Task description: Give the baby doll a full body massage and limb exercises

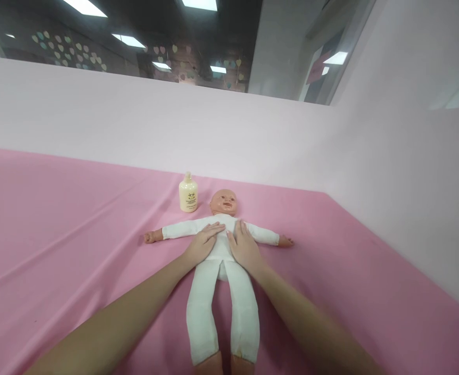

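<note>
A baby doll [222, 250] with a white cloth body lies on its back, arms stretched out to both sides and head away from me. Flat on the left side of its chest rests my left hand [206, 242], fingers extended and pointing inward. My right hand [245, 245] lies on the right side of the chest, its fingers pointing toward the doll's head. Neither hand grips anything. Beside the doll's head, to the left, stands a cream-coloured lotion bottle [188, 195] with a narrow top. The doll's feet are cut off by the lower edge of the view.
A pink cloth [76, 224] with some creases covers the surface under the doll. White walls [154, 120] rise behind it and on the right. Above the back wall, a window [143, 47] shows ceiling lights and heart-shaped decorations.
</note>
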Demonstrator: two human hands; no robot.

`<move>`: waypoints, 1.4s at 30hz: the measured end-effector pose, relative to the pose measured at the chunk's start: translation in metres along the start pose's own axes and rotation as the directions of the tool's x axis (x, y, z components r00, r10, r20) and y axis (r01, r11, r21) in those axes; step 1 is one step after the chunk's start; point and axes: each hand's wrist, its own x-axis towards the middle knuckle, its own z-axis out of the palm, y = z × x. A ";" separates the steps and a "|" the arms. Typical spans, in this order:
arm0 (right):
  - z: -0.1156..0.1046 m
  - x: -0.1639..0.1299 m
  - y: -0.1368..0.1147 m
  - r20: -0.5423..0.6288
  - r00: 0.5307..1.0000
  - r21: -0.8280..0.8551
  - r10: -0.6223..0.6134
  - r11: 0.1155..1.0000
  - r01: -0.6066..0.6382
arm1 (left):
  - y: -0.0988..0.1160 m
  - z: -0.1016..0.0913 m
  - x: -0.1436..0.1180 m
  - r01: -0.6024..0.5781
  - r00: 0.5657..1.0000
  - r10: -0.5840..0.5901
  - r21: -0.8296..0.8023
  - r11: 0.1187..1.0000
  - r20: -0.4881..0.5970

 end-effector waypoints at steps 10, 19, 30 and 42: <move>-0.009 -0.024 -0.025 0.031 0.998 -0.133 0.052 0.990 -0.048 | -0.022 0.016 0.004 0.200 0.974 -0.185 0.109 0.974 -0.133; -0.026 -0.022 -0.026 0.135 0.805 0.140 -0.578 0.816 0.562 | 0.014 -0.004 -0.005 -0.223 0.972 0.196 0.231 0.947 0.132; -0.008 0.000 0.003 -0.034 0.975 0.270 -0.218 0.938 0.219 | -0.002 0.000 0.002 0.081 0.996 -0.086 0.199 0.977 0.019; 0.006 0.028 0.079 -0.070 0.970 -0.018 0.234 0.972 -0.236 | -0.043 -0.019 -0.002 0.360 0.928 -0.227 0.557 0.749 -0.295</move>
